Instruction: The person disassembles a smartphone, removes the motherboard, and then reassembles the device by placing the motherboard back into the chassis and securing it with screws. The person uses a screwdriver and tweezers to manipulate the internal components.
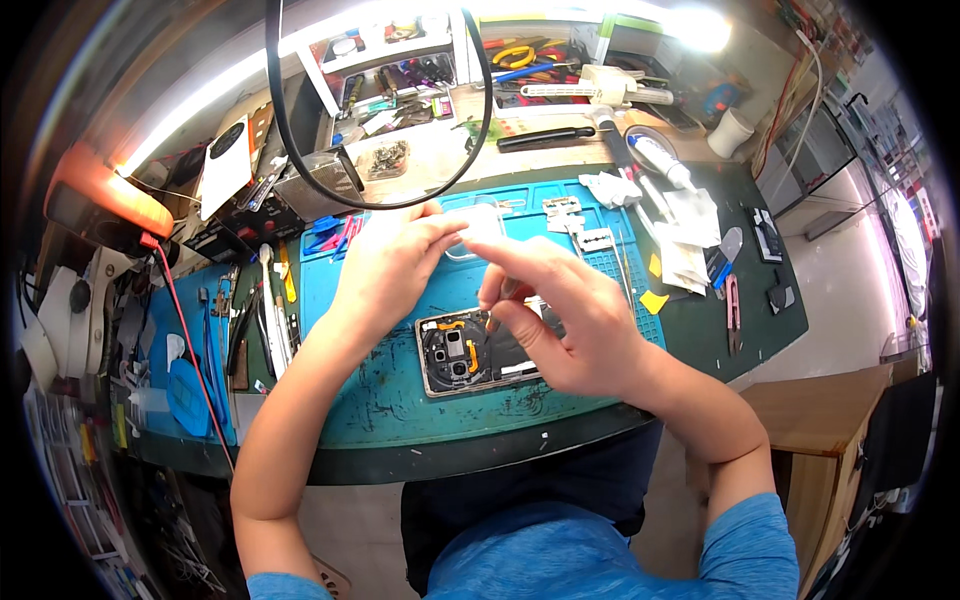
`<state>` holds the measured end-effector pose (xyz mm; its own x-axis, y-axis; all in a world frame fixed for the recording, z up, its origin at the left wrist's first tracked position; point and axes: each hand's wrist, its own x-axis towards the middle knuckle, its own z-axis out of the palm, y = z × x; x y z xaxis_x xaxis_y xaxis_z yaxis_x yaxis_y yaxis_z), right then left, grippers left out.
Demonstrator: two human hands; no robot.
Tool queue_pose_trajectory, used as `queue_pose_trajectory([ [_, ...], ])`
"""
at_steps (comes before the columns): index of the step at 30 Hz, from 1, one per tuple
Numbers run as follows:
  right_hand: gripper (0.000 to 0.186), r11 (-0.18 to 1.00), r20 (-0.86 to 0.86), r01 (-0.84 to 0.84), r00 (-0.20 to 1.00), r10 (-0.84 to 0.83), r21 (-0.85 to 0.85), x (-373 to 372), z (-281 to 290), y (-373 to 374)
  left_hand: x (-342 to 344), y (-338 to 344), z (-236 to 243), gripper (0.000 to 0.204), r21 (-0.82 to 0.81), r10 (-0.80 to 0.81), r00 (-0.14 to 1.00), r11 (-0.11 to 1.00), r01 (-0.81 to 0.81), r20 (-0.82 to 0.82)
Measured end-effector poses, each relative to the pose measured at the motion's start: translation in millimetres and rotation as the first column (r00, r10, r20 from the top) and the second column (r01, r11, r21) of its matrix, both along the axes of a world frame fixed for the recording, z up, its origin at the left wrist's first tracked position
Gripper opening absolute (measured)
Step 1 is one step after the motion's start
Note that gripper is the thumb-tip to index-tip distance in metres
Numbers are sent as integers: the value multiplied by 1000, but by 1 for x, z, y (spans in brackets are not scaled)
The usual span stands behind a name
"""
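Dk green bench: front edge runs just ahead of the person's lap, R edge curves away past the tools. Blue-green mat on it; bare surface L of the phone and in a strip btwn phone and front edge. Black cable loop hangs in view above the far side, its bottom near the L hand. L hand over upper mat, fingers bent tog.; can't tell if gripping anything. R hand half curled, thumb nr fingers, over the phone's R part, hiding some of it; grip unclear too. Opened phone flat on mat, lower middle, innards up. Orange device far L, red lead crossing the L side. White tissues + white tube crowd the R; pink-handled tool nr R edge; yellow scrap on mat's R side.
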<state>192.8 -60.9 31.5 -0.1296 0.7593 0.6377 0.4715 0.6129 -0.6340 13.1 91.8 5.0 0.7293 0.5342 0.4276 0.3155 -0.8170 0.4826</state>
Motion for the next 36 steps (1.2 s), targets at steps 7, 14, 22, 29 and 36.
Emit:
queue_pose_trajectory([
  [7, 61, 999, 21, -40, 999, 40, -21, -3, -7, 0, -9, -15, 13, 32, -8, -20, 998, 1000, 20, 52],
  [14, 58, 998, 30, -45, 998, 46, -33, -3, -4, 0, -36, -45, 31, 21, -363, -158, 987, 921, 144, -9],
  [22, 57, 999, 87, -45, 995, 44, 5, -2, 8, -3, -34, -63, 36, 70, -676, -289, 946, 669, 309, 147],
  [29, 54, 998, 143, -28, 990, 19, 64, -9, 10, -2, -19, -67, 27, 68, -507, -201, 977, 836, 210, 73],
  [36, 53, 984, -67, -127, 991, 119, -126, -7, 6, -4, -29, -63, 23, 61, -495, -217, 975, 845, 205, 34],
])
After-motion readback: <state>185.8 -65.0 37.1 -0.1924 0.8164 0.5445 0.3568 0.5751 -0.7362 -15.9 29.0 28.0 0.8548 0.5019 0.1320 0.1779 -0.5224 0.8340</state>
